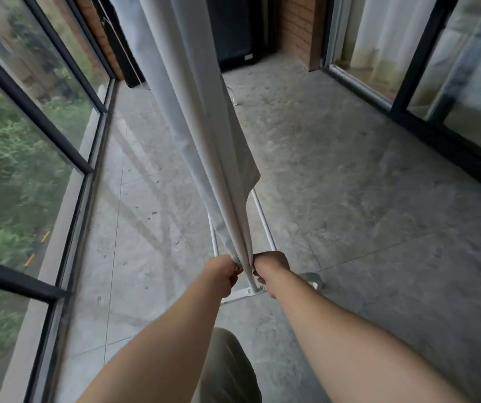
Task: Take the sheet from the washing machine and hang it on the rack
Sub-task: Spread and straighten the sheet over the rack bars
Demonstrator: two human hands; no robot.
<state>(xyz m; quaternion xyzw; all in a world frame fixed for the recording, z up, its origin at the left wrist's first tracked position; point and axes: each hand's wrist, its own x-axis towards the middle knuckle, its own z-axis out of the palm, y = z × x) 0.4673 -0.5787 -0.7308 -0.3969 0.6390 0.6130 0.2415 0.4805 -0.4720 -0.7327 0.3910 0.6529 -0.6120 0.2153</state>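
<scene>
Bare forearms (160, 344) end in left hand (221, 270) and right hand (271, 264), fingers curled tight on the bottom hem of the smooth white fabric sheet (204, 126) hanging in long folds above them, thin white metal-tube rack (264, 219) just behind.

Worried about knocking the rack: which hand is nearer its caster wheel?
Right. The right hand grips the sheet just left of and above the caster wheel; the left hand grips it farther left, beyond the rack's pole.
</scene>
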